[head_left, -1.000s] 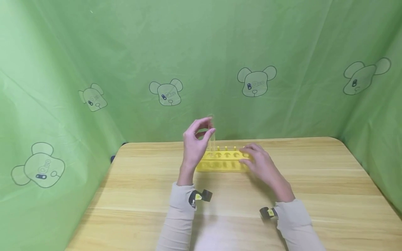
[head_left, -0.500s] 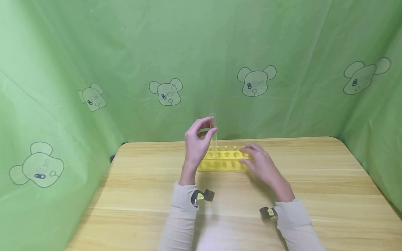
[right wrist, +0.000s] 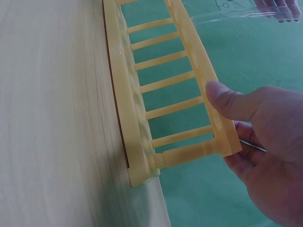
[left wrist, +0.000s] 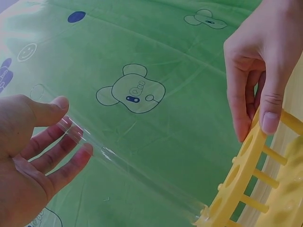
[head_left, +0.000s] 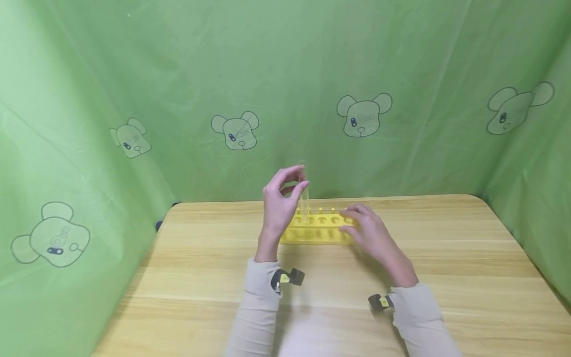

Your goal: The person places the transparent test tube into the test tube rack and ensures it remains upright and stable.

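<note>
A clear test tube (left wrist: 118,158) is pinched near its upper end between the thumb and fingers of my left hand (head_left: 279,206). The tube stands upright above the yellow test tube rack (head_left: 318,235), its lower end at a hole toward the rack's left end. Whether that end is inside the hole or only at its rim, I cannot tell. My right hand (head_left: 368,232) grips the right end of the rack's top plate, thumb on the near side and fingers on the far side, as the right wrist view shows.
The rack stands on a wooden table (head_left: 339,312), near its back edge. Short yellow pegs (head_left: 333,210) rise along the far side of the rack. A green cloth (head_left: 294,59) with printed bear heads hangs behind the table and on both sides.
My left hand has shifted slightly right with the test tube, whose lower end now sits farther along the row of holes. The right hand and the rack have stayed in place.
</note>
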Motion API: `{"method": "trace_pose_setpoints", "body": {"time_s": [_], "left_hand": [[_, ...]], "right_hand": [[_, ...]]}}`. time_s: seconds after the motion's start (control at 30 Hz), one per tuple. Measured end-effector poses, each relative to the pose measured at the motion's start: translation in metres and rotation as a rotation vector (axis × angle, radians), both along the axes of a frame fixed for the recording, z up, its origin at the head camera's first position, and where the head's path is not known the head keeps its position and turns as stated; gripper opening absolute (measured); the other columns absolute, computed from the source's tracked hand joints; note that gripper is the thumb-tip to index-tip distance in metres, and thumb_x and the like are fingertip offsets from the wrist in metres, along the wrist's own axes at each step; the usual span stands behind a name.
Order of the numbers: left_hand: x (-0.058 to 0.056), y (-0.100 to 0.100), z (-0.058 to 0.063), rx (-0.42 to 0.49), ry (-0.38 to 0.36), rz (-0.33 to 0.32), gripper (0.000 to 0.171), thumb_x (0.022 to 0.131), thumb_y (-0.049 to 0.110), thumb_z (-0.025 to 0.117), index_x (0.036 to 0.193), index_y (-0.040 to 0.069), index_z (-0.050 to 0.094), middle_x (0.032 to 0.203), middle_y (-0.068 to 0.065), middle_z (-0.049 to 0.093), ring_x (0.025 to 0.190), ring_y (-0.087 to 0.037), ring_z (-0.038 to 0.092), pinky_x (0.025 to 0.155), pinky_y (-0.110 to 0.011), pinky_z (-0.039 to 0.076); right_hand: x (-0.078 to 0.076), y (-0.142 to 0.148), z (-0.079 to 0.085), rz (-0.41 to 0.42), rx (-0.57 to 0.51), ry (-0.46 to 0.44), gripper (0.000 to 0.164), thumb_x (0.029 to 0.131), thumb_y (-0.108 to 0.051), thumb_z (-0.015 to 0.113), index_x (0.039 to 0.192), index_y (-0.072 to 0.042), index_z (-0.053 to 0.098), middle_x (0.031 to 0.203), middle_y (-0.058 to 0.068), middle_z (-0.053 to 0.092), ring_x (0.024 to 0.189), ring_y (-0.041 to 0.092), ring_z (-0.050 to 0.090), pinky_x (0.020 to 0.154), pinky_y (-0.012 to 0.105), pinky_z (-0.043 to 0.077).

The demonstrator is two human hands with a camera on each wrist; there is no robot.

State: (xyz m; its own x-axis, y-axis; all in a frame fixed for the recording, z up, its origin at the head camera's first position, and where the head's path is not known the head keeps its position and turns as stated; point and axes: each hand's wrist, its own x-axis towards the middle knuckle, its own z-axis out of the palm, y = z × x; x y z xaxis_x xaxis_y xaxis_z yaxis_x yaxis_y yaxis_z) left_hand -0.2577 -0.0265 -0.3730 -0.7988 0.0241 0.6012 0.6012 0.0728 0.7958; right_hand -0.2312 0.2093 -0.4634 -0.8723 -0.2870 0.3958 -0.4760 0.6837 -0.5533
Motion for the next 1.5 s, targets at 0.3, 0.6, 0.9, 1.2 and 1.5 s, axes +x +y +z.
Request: {"method": "trace_pose_setpoints", "body": {"time_s": [0.3, 0.6, 0.9, 1.2, 1.5], "left_hand": [[0.001, 0.004, -0.002, -0.011, -0.018, -0.012, 0.035, 0.092, 0.001, 0.074, 0.126, 0.000, 0.067, 0.112, -0.021, 0.070, 0.103, -0.023, 0.070, 0.088, -0.032, 0.062], [0.002, 0.005, -0.005, -0.023, -0.024, -0.019, 0.036, 0.091, 0.000, 0.074, 0.126, -0.001, 0.066, 0.112, -0.022, 0.070, 0.103, -0.027, 0.071, 0.088, -0.031, 0.062], [0.003, 0.006, -0.011, -0.039, -0.029, -0.024, 0.036, 0.092, 0.001, 0.074, 0.126, 0.000, 0.066, 0.113, -0.019, 0.070, 0.104, -0.031, 0.070, 0.087, -0.030, 0.062], [0.003, 0.007, -0.017, -0.053, -0.022, -0.036, 0.036, 0.092, 0.000, 0.074, 0.126, 0.000, 0.066, 0.113, -0.014, 0.070, 0.102, -0.022, 0.070, 0.087, -0.034, 0.062], [0.005, 0.008, -0.025, -0.033, -0.046, -0.037, 0.035, 0.091, 0.000, 0.074, 0.125, 0.000, 0.067, 0.113, -0.017, 0.070, 0.102, -0.027, 0.070, 0.088, -0.034, 0.062]], "right_hand": [[0.001, 0.001, 0.000, -0.002, 0.000, -0.001, 0.041, 0.086, -0.006, 0.082, 0.123, 0.005, 0.069, 0.123, 0.020, 0.063, 0.113, 0.038, 0.059, 0.100, 0.054, 0.054], [0.001, 0.002, -0.001, 0.003, -0.005, 0.003, 0.040, 0.086, -0.006, 0.082, 0.123, 0.006, 0.069, 0.123, 0.020, 0.063, 0.113, 0.038, 0.060, 0.100, 0.054, 0.054], [0.003, 0.001, 0.002, -0.002, -0.002, -0.017, 0.040, 0.087, -0.005, 0.081, 0.124, 0.006, 0.068, 0.124, 0.021, 0.063, 0.116, 0.039, 0.058, 0.102, 0.056, 0.052], [0.003, 0.002, 0.002, -0.001, 0.002, -0.013, 0.040, 0.087, -0.005, 0.081, 0.124, 0.006, 0.068, 0.125, 0.022, 0.062, 0.117, 0.040, 0.058, 0.102, 0.056, 0.052], [0.003, 0.003, 0.000, 0.004, 0.006, -0.008, 0.040, 0.087, -0.006, 0.082, 0.123, 0.006, 0.068, 0.125, 0.022, 0.063, 0.117, 0.040, 0.058, 0.102, 0.056, 0.052]]}}
